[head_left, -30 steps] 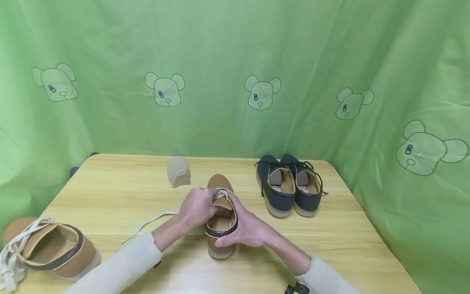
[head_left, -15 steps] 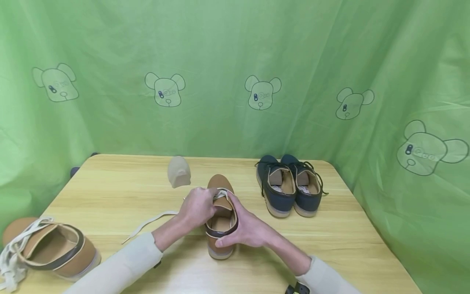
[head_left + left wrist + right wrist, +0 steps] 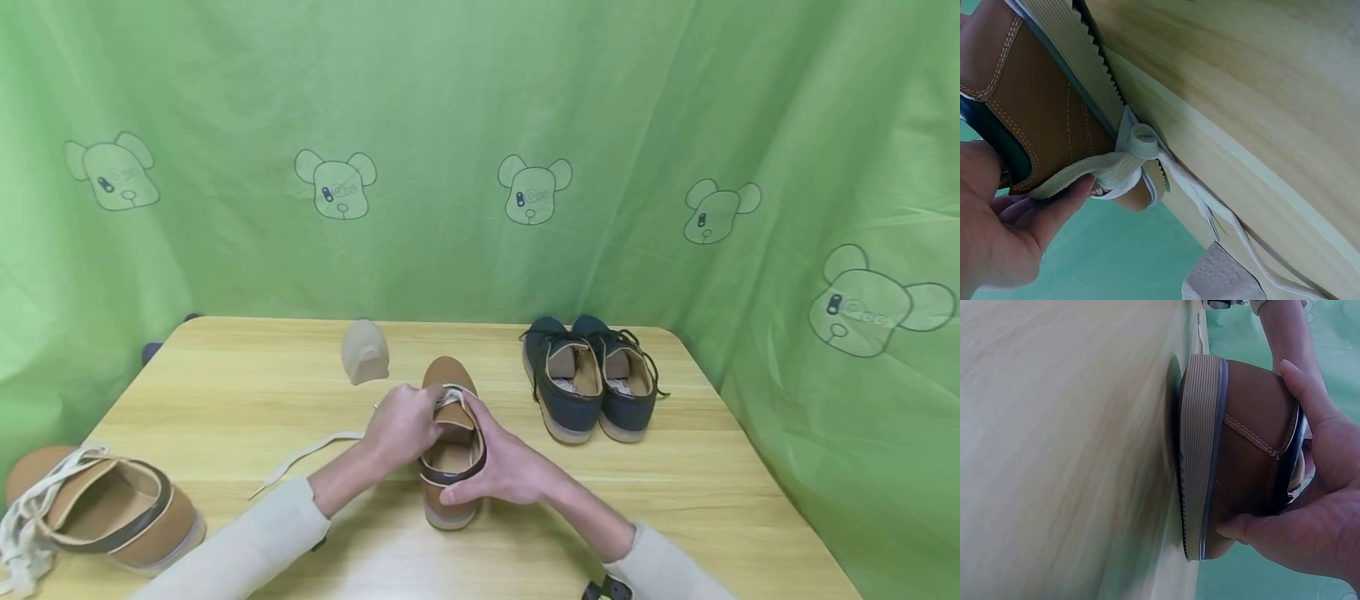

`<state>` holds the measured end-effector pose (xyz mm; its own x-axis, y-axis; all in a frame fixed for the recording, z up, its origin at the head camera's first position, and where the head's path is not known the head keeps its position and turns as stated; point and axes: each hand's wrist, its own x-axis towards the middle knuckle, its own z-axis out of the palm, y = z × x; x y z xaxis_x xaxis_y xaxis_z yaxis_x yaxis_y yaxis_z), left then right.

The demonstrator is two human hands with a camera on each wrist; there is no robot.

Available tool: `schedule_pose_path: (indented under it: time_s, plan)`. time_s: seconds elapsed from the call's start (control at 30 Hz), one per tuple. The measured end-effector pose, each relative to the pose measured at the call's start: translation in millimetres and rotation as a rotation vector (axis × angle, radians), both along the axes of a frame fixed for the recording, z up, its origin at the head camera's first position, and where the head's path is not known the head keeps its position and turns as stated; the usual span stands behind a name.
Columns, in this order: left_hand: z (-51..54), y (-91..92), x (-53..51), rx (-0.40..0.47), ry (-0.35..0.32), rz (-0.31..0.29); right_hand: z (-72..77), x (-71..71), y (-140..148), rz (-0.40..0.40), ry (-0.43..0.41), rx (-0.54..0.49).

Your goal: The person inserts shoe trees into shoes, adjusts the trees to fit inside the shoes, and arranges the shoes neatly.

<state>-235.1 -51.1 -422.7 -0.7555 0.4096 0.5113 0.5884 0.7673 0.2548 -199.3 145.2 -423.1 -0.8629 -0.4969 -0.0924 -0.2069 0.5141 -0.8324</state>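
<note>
A brown leather lace-up shoe [image 3: 452, 371] stands on the wooden table, toe pointing away from me. My left hand [image 3: 405, 423] is at the lacing on its left side. In the left wrist view its curled fingers pinch the white shoelace [image 3: 1110, 172] against the shoe's upper edge, and the lace hangs down in a loop. The exact fingertip contact is partly hidden. From the right, my right hand [image 3: 510, 467] grips the shoe, one digit near the heel and another up by the laces. The right wrist view shows this hand [image 3: 1329, 487] spanning the shoe's side.
A second brown shoe [image 3: 142, 521] with white laces lies at the table's left front. A beige shoe insert [image 3: 365, 352] sits at the back. Two dark blue shoes [image 3: 566, 421] stand at the back right. A loose lace end [image 3: 303, 454] trails left. A green curtain [image 3: 450, 250] hangs behind.
</note>
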Motion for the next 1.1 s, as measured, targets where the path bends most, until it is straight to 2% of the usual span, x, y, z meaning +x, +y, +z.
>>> schedule_pose_path:
  time_s: [0.2,0.37,0.57,0.67,0.8,0.97,1.1]
  plan:
    - [-0.4,-2.3,1.5,0.008,-0.016,-0.009,0.6,-0.4,0,0.009,0.007,0.001]
    - [1.6,-4.4,4.2,0.023,-0.109,0.004,3.0,-0.5,1,0.014,-0.011,0.019]
    - [8.8,-11.6,7.2,0.071,-0.266,-0.039,9.1,-6.1,4,0.062,-0.035,0.032]
    - [13.5,-15.8,7.3,0.089,-0.352,-0.048,15.6,-6.7,8,0.058,-0.049,0.083]
    - [22.8,-22.6,8.3,0.111,-0.499,-0.021,21.9,-7.1,9,-0.004,-0.031,0.153]
    - [30.1,-35.6,8.3,0.071,-0.706,0.005,24.1,-10.4,7,-0.09,-0.006,0.093]
    - [27.2,-46.4,8.9,0.016,-0.815,0.009,23.2,-11.8,6,-0.129,-0.001,0.052]
